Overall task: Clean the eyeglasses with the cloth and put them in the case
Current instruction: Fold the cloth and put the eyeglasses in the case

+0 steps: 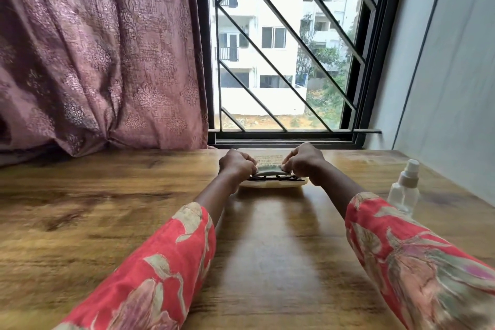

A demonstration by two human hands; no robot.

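Observation:
An open beige eyeglass case (270, 185) lies on the wooden table near the window, its lid (267, 154) up and printed with text inside. Dark-framed eyeglasses (276, 178) lie in the case's tray. A folded pale cloth (269, 169) sits above the glasses. My left hand (235, 165) pinches the cloth's left end and my right hand (304, 162) pinches its right end, both fists closed over the case. The lenses are mostly hidden by the cloth and my fingers.
A clear spray bottle (405, 189) with a white nozzle stands on the table's right side, near the grey wall (442, 88). A mauve curtain (101, 56) hangs at the back left, touching the table. The barred window (286, 48) is directly behind the case.

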